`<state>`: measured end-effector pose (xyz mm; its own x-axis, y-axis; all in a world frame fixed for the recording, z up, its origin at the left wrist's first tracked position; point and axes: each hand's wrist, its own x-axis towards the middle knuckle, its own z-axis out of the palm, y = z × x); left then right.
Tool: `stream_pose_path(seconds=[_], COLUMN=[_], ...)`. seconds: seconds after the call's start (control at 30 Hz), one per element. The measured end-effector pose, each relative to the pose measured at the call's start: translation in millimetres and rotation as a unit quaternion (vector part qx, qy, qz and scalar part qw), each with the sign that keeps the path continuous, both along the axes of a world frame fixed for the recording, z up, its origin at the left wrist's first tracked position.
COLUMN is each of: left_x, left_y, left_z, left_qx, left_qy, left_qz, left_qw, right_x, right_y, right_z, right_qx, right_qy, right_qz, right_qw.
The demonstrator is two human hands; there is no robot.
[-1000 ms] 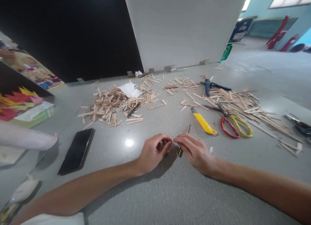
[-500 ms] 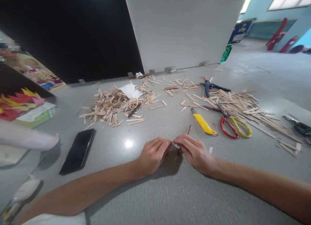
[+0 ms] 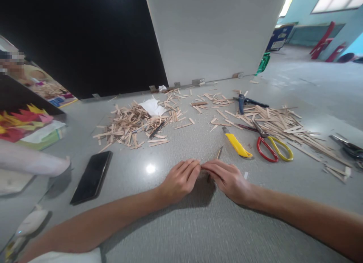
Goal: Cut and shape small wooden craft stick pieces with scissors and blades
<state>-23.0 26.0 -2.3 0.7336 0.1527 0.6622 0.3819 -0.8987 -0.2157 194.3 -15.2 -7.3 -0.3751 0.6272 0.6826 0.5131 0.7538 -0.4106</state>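
Note:
My left hand [image 3: 179, 180] and my right hand [image 3: 225, 178] rest on the grey table [image 3: 198, 225], fingertips meeting at the middle. Both have their fingers curled and pressed together on something small that I cannot make out. A thin wooden stick [image 3: 219, 153] pokes out from under my right hand, pointing away from me. A yellow utility knife [image 3: 237, 143] lies just beyond my right hand.
Red-and-yellow scissors [image 3: 270, 144] lie right of the knife, among wooden stick pieces [image 3: 279, 121]. Another pile of stick pieces [image 3: 129, 123] is at the left. Blue pliers [image 3: 245, 100] sit farther back. A black phone [image 3: 91, 176] lies left. Another person's sleeve [image 3: 31, 162] reaches in at the left edge.
Both hands have lowered and flattened toward the table, fingertips still together. The stick under my right hand shows less than before.

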Motion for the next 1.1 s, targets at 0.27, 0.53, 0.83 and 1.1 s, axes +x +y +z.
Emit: stream_pose_path(seconds=[0.27, 0.53, 0.83, 1.1], left_x=[2.2, 5.0, 5.7, 4.0], left_y=[3.0, 2.8, 1.6, 4.2], left_z=[-3.4, -2.4, -2.6, -7.8], left_qx=[-0.023, -0.013, -0.025, -0.076], left_qy=[0.035, 0.062, 0.054, 0.001], left_qz=[-0.003, 0.003, 0.001, 0.023], left_qw=[0.999, 0.998, 0.998, 0.997], right_x=[-0.1, 0.6, 1.7, 1.8], right_y=[-2.6, -3.0, -3.4, -3.1], right_z=[-2.2, -2.2, -5.0, -2.4], right_qx=[-0.006, -0.008, -0.016, -0.029], right_qy=[0.013, 0.016, 0.009, 0.020], right_qz=[-0.004, 0.009, 0.011, -0.009], right_qw=[1.000, 1.000, 1.000, 0.999])
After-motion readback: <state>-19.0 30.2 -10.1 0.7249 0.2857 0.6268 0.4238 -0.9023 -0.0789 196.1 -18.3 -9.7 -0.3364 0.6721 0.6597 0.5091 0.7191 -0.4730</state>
